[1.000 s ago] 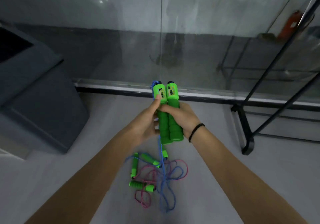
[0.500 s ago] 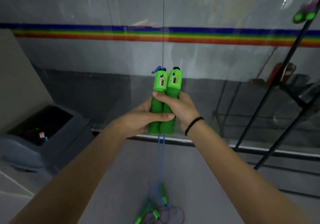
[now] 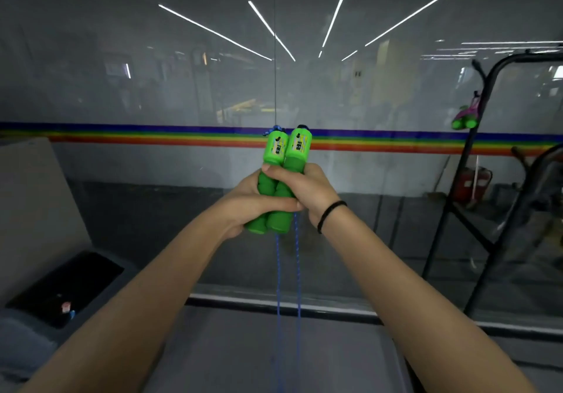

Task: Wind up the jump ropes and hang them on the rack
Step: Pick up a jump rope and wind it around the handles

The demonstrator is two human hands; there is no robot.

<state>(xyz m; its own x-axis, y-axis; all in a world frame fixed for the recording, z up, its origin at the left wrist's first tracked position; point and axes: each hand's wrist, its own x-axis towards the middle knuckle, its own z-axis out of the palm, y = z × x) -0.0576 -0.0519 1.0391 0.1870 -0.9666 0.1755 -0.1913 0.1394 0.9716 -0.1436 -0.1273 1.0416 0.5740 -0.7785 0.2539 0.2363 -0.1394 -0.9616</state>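
Left hand (image 3: 243, 207) and right hand (image 3: 310, 190), fingers (image 3: 283, 206) wrapped round the green handles (image 3: 288, 149), have raised them; rack (image 3: 450, 207) stands right.

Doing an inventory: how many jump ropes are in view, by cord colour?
Blue rope, handles gripped by left hand and right hand: 1
Pink rope, hung on rack: 1
Total: 2

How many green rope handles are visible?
4: held pair gripped by left hand and right hand; hung pair on the rack at right. Others may lie out of view.
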